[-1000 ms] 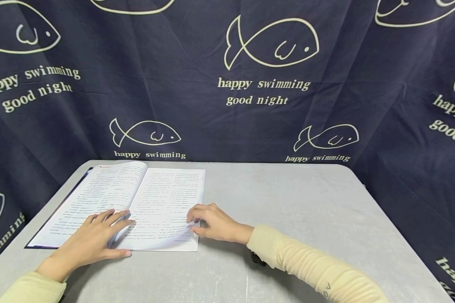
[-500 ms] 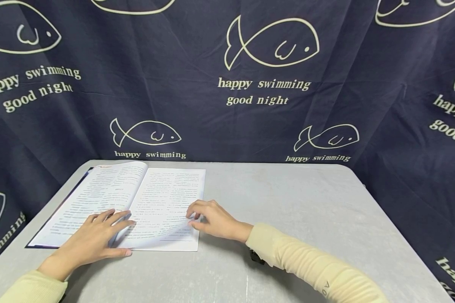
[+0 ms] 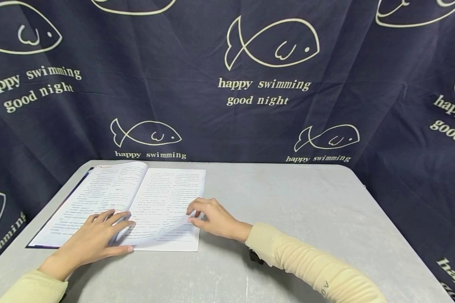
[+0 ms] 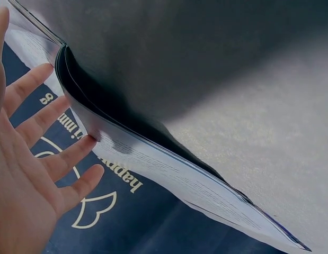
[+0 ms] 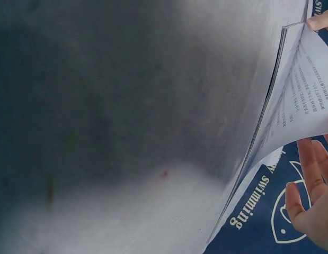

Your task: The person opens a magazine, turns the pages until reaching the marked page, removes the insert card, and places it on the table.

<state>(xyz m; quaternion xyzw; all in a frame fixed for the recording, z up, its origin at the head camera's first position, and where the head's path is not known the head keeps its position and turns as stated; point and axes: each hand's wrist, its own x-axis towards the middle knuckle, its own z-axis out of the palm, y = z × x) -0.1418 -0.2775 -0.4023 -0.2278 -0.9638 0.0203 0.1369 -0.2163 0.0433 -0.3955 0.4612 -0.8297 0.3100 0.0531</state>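
An open book [image 3: 98, 189] with printed pages lies at the left of the table, its dark cover edge showing at the far left. My left hand [image 3: 85, 244] rests with spread fingers across the lower middle of the book, thumb at the bottom edge; the left wrist view has its fingers [image 4: 52, 119] against the pages. At the right edge, my right hand [image 3: 216, 216] pinches a page [image 3: 163, 225] between thumb and index finger. That page curves upward at its lower corner and bares the sheet beneath [image 3: 178, 244]. The right wrist view shows the raised page [image 5: 304, 100] from below.
The grey table [image 3: 288, 202] extends to the right of the book. Behind it hangs a dark blue curtain [image 3: 197, 109] with fish drawings and lettering. A black device [image 3: 255, 256] sits under the right sleeve.
The page's lower right corner has curled up further, baring more of the sheet below. My right hand has shifted slightly away from the body; the left hand stays almost in place.
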